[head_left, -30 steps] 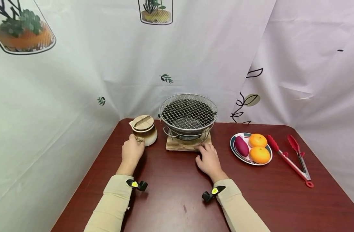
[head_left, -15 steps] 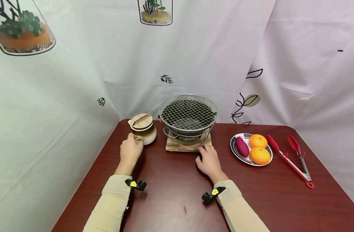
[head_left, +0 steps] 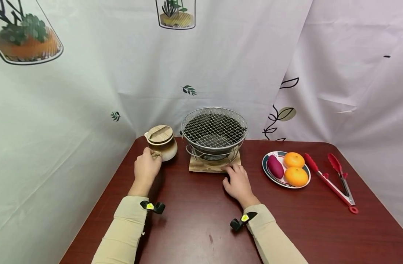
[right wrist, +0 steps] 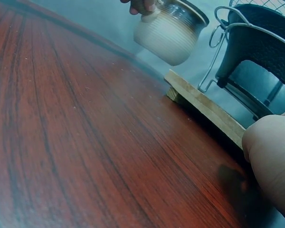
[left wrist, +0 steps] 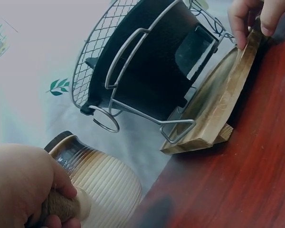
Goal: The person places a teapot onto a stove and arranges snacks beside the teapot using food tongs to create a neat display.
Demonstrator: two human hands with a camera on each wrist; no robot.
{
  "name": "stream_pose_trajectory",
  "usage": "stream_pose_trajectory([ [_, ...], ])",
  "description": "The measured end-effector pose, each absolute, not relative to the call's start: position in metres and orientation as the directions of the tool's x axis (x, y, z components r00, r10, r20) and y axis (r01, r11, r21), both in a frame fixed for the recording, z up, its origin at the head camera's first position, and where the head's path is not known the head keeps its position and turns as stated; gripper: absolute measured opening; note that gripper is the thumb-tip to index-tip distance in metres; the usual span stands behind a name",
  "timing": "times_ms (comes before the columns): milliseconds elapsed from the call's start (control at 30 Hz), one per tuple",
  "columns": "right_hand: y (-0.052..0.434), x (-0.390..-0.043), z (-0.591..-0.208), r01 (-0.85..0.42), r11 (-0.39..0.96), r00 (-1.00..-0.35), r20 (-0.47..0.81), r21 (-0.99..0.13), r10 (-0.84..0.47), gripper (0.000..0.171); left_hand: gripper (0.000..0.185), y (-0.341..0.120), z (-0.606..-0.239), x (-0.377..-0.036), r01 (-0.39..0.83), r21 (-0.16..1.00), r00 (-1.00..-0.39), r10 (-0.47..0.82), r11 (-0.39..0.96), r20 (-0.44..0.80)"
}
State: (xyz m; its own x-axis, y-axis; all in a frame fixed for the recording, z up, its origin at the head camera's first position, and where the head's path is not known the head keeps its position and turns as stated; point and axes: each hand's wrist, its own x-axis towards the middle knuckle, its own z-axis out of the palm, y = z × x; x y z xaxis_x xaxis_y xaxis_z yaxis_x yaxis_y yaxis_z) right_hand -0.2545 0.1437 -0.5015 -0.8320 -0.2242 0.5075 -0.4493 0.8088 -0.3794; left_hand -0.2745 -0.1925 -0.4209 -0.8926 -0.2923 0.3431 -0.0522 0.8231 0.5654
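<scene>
Ceramic teapot (head_left: 161,143), gripped by its rope-wrapped handle in the left hand (head_left: 146,168), has lifted off the surface (head_left: 195,220) beside the charcoal grill (head_left: 214,132); right hand (head_left: 238,182) fingers, relaxed, still steady the wooden base (head_left: 209,167).

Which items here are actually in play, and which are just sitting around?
In play:
- left hand gripping the rope-wrapped handle of the ceramic pot, wooden lid on
- right hand touching the wooden board
- charcoal grill on that board

Lying about:
- plate with purple sweet potato and two oranges
- red tongs
</scene>
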Motion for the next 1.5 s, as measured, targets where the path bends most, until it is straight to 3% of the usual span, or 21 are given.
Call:
stream_pose_trajectory([
  [700, 0.139, -0.255, -0.504, -0.466, 0.809, -0.810, 0.542, -0.359, -0.225, 0.035, 0.028, -0.197, -0.397, -0.280, -0.027, 0.543, -0.877, -0.281, 0.839, 0.390],
  [1500, 0.143, -0.251, -0.502, -0.437, 0.808, -0.841, 0.498, -0.395, -0.211, 0.035, 0.028, -0.196, -0.364, -0.283, -0.018, 0.547, -0.883, -0.271, 0.837, 0.384],
])
